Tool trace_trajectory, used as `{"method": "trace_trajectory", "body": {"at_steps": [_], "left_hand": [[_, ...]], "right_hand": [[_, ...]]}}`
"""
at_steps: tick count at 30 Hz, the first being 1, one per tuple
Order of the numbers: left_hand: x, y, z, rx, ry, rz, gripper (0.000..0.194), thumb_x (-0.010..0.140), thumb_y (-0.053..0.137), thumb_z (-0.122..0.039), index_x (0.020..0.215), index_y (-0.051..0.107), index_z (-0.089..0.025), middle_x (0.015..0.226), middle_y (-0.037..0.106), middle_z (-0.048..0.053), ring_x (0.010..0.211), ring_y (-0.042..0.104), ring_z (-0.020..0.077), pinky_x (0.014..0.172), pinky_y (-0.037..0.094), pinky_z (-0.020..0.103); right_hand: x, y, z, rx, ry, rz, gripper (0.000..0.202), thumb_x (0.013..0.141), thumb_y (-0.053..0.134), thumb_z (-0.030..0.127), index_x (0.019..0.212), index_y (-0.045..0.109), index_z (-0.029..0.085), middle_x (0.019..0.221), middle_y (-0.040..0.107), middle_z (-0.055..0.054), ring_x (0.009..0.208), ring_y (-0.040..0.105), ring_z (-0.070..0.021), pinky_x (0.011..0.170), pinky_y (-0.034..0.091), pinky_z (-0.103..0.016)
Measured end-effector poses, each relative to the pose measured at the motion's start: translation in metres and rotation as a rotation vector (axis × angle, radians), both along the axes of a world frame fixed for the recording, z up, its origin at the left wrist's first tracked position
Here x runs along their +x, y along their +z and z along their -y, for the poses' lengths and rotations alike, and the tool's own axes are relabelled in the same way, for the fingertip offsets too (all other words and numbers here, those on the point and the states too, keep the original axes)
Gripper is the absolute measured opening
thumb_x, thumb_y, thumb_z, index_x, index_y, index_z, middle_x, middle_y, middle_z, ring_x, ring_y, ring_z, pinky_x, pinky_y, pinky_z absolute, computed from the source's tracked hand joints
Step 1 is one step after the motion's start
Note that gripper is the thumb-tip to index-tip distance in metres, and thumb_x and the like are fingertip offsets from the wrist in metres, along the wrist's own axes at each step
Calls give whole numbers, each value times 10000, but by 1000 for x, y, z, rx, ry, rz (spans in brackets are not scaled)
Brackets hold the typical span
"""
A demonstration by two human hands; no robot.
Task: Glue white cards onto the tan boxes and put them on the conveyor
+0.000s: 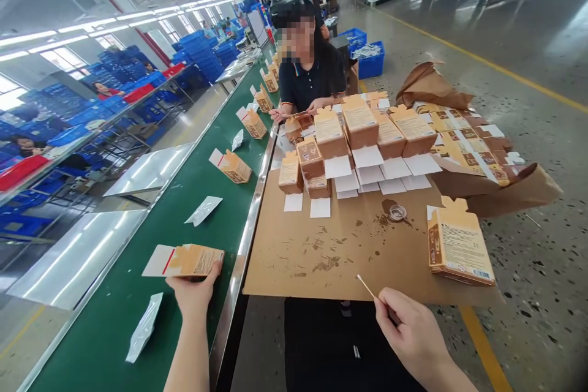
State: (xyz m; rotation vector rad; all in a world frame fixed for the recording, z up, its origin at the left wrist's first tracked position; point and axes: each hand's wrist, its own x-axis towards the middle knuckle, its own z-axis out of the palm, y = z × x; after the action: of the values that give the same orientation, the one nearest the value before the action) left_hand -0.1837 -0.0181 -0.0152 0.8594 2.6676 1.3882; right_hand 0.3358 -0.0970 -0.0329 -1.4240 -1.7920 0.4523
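My left hand (195,294) grips a small orange-and-brown carton (193,259) over the green conveyor belt, its white flap sticking out to the left with a red strip. In my right hand (408,327) a cotton swab (366,286) is pinched, its white tip pointing up and left above the cardboard sheet (285,257). Silvery sealed pouches (144,327) lie on the belt near the left hand. To the right of the swab, a single carton (459,248) sits at the sheet's edge. A small clear round dish (397,213) rests on the sheet among wet spots.
Stacked cartons (362,125) with white flaps fill the far part of the sheet. A co-worker (310,67) sits behind them. More cartons (236,166) stand along the green belt (184,190). Torn brown paper (505,196) wraps flat cartons at right. Blue crates (371,61) sit on the floor.
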Motion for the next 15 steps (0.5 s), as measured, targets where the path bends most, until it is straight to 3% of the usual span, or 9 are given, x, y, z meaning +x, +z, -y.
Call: {"method": "trace_trajectory", "body": {"at_steps": [3, 6, 11, 13, 15], "left_hand": [[-4, 4, -18, 5, 47, 168, 917, 537, 1139, -356, 1170, 474, -347, 1232, 810, 53, 1375, 856, 456, 1313, 645, 725], [5, 11, -26, 30, -14, 256, 951, 536, 1159, -386, 1248, 533, -312, 1336, 798, 112, 1519, 784, 478, 1397, 578, 722], [32, 6, 4, 213, 20, 105, 1123, 518, 1167, -540, 1423, 543, -309, 1529, 682, 152, 1688, 615, 511, 1500, 434, 749], [53, 8, -1, 344, -83, 49, 1012, 608, 1109, -589, 1416, 569, -307, 1505, 679, 132, 1625, 661, 476, 1465, 493, 727], [83, 19, -31, 397, -273, 117, 789, 756, 1009, -597, 1375, 631, -287, 1448, 724, 120, 1542, 725, 427, 1414, 559, 677]], "right_hand": [[-7, 6, -10, 0, 53, 4, 413, 1161, 542, 233, 802, 350, 305, 608, 467, 79, 477, 424, -144, 488, 330, -292], [-9, 13, -20, 11, 77, -5, 414, 1160, 549, 239, 798, 359, 307, 611, 467, 77, 488, 420, -148, 499, 327, -306], [12, 16, -16, -72, -23, -53, 426, 1197, 541, 329, 793, 408, 320, 618, 506, 36, 501, 455, -206, 504, 370, -366], [22, 17, -10, -112, -47, -74, 426, 1196, 563, 361, 791, 436, 327, 618, 518, 22, 494, 471, -225, 489, 384, -383], [30, 20, -6, -145, -46, -83, 426, 1192, 574, 360, 787, 444, 329, 619, 527, 16, 492, 493, -233, 479, 402, -386]]}}
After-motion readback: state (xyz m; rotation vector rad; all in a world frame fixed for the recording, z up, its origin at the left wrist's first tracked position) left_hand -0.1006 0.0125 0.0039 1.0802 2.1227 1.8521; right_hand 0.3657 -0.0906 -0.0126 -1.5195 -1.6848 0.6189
